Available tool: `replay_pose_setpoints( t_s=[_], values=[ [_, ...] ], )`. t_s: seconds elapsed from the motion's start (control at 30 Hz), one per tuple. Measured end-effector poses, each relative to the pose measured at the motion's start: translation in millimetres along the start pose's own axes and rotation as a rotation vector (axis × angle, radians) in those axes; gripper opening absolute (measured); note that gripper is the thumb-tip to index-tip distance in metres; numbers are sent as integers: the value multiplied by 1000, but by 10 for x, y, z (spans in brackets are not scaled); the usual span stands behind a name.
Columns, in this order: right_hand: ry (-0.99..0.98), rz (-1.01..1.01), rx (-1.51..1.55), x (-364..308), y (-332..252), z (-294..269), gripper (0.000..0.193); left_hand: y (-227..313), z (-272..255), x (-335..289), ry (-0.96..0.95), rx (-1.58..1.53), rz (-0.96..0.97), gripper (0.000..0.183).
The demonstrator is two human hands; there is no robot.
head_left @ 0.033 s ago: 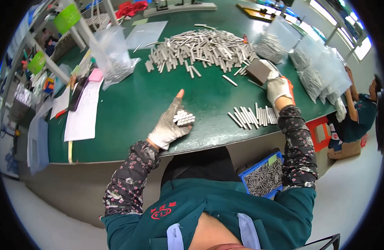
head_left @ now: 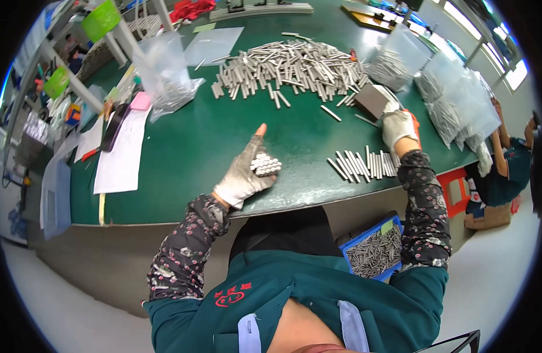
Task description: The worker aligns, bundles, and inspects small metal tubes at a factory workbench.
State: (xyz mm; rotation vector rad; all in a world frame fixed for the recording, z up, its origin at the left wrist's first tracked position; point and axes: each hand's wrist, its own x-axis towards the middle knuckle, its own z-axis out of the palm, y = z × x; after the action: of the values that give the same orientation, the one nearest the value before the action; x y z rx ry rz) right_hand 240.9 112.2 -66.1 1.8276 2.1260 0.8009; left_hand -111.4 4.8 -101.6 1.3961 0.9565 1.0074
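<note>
My left hand (head_left: 243,176), in a worn white glove with the thumb bare, is closed around a bundle of short metal rods (head_left: 266,165), their ends facing up. My gloved right hand (head_left: 398,129) is at the right end of a dark brown block (head_left: 371,101), its fingers curled by the block's edge. An orange piece (head_left: 414,126) shows beside that hand; whether the fingers grip it or the block is hidden. Several loose rods (head_left: 356,165) lie in a rough row on the green table (head_left: 183,170), just nearer than my right hand.
A large heap of rods (head_left: 291,67) lies at the table's far middle. Bags of rods (head_left: 447,112) stand at the right, another bag (head_left: 165,76) at the left beside papers (head_left: 121,159). A blue bin of rods (head_left: 374,253) sits below the edge. Another person (head_left: 509,153) is at the far right.
The whole view has shifted slightly, so the table appears a little further right. Both hands keep their places relative to the rods and block.
</note>
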Motion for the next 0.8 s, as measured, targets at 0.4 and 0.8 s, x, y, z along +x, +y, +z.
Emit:
replay_pose_setpoints(
  t_s=[0.4,0.8],
  values=[
    [157,-102,1442,-94,-272,-426,20,25,-9,27,-1,34,-71,95],
    [-367,-558,1263,-137,-1108,-1179,30,-106,-27,42,-35,-82,8,82]
  ],
)
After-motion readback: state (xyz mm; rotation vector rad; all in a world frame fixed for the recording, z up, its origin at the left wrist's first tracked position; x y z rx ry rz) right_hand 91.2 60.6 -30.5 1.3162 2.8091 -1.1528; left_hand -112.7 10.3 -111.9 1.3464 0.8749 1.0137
